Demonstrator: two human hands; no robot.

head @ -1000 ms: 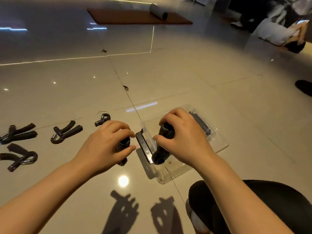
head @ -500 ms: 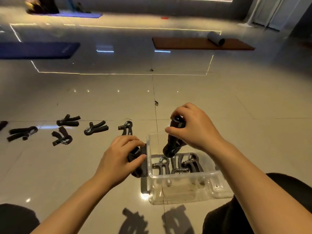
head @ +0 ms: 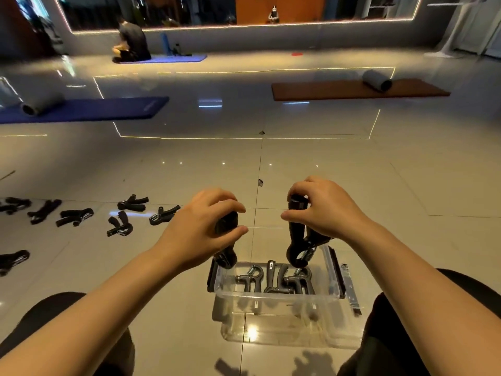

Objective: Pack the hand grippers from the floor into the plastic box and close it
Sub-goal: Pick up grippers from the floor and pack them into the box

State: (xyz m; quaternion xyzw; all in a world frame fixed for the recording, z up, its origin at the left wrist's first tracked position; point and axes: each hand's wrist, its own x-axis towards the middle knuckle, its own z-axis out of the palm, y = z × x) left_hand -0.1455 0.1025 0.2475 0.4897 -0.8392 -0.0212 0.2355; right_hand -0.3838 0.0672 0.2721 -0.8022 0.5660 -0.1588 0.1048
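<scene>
A clear plastic box (head: pixel 276 302) stands open on the floor between my knees, with three black hand grippers (head: pixel 273 279) lying inside. My left hand (head: pixel 200 229) grips a black hand gripper (head: pixel 226 240) by its handle above the box's left rim. My right hand (head: pixel 322 210) pinches the top of another black hand gripper (head: pixel 296 240), which hangs upright over the box. Several more hand grippers (head: pixel 119 221) lie scattered on the floor at the left.
The floor is glossy tile. A blue mat (head: pixel 89 108) with a grey roller lies far left and a brown mat (head: pixel 352 89) with a roller far right. A person (head: pixel 132 42) sits on another mat by the back wall. My knees flank the box.
The view has tilted up and both hands have risen. My left hand has lifted its gripper from beside the box to above its left rim. My right hand still holds its gripper over the box.
</scene>
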